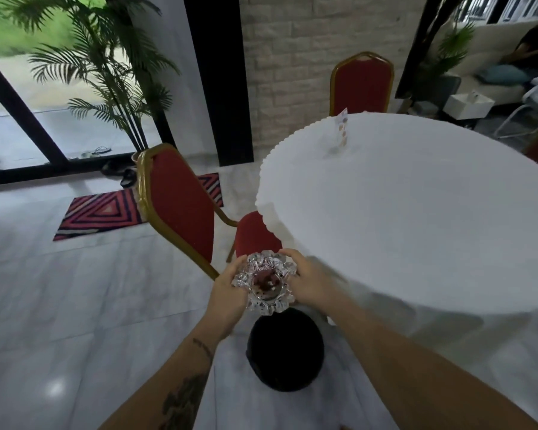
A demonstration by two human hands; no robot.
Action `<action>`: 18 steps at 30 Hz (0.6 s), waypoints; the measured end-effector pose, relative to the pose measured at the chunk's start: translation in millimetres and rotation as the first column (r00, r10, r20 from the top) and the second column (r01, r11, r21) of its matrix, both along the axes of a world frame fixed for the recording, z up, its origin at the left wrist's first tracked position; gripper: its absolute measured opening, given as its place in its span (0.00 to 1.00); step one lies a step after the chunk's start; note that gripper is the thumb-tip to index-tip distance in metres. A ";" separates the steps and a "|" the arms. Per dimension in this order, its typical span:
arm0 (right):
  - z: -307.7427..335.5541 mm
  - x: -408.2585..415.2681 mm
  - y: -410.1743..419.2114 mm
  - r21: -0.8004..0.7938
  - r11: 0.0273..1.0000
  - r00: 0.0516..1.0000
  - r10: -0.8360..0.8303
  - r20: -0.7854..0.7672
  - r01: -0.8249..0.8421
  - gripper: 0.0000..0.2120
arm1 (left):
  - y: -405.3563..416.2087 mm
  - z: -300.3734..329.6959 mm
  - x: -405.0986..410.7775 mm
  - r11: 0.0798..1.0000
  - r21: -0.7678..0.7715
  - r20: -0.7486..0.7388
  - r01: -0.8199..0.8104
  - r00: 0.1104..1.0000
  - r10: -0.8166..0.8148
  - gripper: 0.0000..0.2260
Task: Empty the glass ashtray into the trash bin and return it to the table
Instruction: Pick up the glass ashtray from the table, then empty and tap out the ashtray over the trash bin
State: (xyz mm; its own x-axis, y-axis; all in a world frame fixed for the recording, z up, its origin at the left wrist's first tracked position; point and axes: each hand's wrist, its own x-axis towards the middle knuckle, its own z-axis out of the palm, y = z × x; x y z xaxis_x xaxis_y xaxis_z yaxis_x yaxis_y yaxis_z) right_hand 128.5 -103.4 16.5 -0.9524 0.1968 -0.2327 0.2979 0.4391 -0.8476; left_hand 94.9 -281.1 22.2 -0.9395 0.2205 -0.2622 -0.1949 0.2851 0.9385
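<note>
A cut-glass ashtray [265, 282] with a scalloped rim is held in the air between both hands, upright, with brownish residue in its bowl. My left hand [229, 290] grips its left side and my right hand [308, 279] grips its right side. Directly below and slightly nearer to me, a round black trash bin [284, 352] stands on the floor. The round table [416, 212] with a white cloth lies to the right of the ashtray, its near-left edge just beside my right hand.
A red chair with a gold frame [180, 206] stands just beyond the ashtray, pushed toward the table. Another red chair [362, 83] is at the table's far side. A small card stand [340, 128] sits on the table. A striped mat [106, 209] and a palm plant [115, 76] are at left.
</note>
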 end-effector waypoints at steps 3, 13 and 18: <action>-18.2 3.6 -12.9 -0.033 0.999 1.000 0.011 -0.004 -0.011 0.26 | -11.8 -12.1 4.9 1.000 -0.025 0.003 -0.019 1.000 0.019 0.27; -115.8 0.9 -7.2 0.011 1.000 0.989 -0.011 0.147 0.009 0.32 | -7.5 -127.2 3.2 0.991 -0.134 0.016 0.017 1.000 -0.015 0.25; -197.3 -9.6 3.4 0.016 1.000 0.988 -0.014 0.151 0.011 0.31 | 10.0 -204.3 4.8 0.995 -0.102 -0.052 -0.003 0.999 -0.002 0.22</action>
State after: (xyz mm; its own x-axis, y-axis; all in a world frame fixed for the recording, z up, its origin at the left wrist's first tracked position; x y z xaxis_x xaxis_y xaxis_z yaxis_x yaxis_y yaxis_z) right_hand 118.9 -100.0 -180.8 -0.9040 0.2131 -0.3706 0.4275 0.4470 -0.7858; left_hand 99.7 -271.0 -182.1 -0.9526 0.1944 -0.2341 -0.1469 0.3799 0.9133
